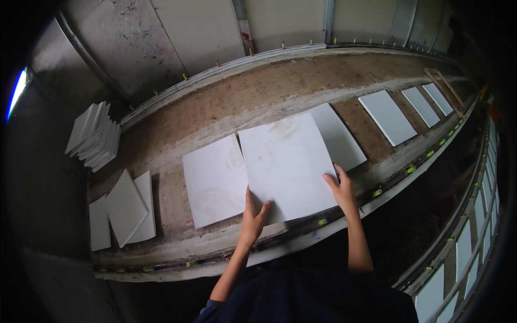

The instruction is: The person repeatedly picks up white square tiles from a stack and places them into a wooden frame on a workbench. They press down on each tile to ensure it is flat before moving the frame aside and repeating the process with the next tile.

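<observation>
A flat white rectangular panel (288,167) with faint brownish smudges near its far edge is held over the long table. My left hand (252,220) grips its near left edge, thumb on top. My right hand (341,189) grips its right edge, thumb on the upper face. The fingers beneath the panel are partly hidden. On the table, a smudged white panel (215,180) lies just left of my left hand. Another white panel (339,134) lies beyond on the right, partly covered by the held one.
A stack of white panels (96,134) stands at the far left, with overlapping panels (126,207) nearer. Spaced panels (388,117) run right toward a wooden frame (446,89). Green pegs (377,192) line the brown table's (215,102) edges. A second table with panels (431,293) is at right.
</observation>
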Motion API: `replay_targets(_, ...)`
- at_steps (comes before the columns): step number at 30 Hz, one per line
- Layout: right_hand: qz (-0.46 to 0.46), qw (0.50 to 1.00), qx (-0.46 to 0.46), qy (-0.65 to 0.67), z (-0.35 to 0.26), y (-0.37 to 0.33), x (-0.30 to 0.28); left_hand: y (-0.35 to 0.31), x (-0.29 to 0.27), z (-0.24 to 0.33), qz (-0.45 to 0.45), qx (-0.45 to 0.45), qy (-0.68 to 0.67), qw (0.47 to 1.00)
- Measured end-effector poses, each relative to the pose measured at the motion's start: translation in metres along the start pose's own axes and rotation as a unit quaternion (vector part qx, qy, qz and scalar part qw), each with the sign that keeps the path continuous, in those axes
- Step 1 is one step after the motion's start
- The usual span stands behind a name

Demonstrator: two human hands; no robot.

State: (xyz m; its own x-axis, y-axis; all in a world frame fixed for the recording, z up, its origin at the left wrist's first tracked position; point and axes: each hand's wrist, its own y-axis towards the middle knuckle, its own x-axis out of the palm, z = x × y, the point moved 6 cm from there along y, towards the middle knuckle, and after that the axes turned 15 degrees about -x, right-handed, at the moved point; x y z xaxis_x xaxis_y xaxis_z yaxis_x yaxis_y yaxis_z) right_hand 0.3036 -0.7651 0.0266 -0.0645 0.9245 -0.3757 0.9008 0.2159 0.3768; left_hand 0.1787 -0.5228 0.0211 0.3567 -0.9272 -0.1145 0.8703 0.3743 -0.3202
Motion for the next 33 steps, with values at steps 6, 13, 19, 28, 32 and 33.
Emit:
replay_targets(6, -0.007, 1.000, 0.017, 0.001, 0.015, 0.010, -0.018, 0.004, 0.024, 0.009, 0.010, 0.012, -0.011, 1.000)
replay_targets(13, -0.057, 0.998, 0.019, -0.020, 0.031, 0.050, -0.064, 0.005, 0.081, 0.041, 0.051, 0.080, 0.043, 0.995)
replay_targets(19, -0.047, 0.978, -0.091, -0.183, 0.027, 0.094, -0.177, 0.015, 0.194, 0.074, 0.057, 0.088, 0.002, 0.994)
replay_targets(28, -0.035, 0.987, -0.011, -0.157, 0.127, 0.137, -0.314, 0.042, 0.364, 0.111, 0.034, 0.118, 0.063, 0.990)
replay_targets(32, -0.029, 0.986, -0.027, -0.165, 0.151, 0.142, -0.330, 0.052, 0.387, 0.109, 0.022, 0.093, 0.047, 0.994)
replay_targets(33, -0.027, 0.986, -0.025, -0.160, 0.154, 0.143, -0.331, 0.053, 0.388, 0.106, 0.032, 0.090, 0.051, 0.994)
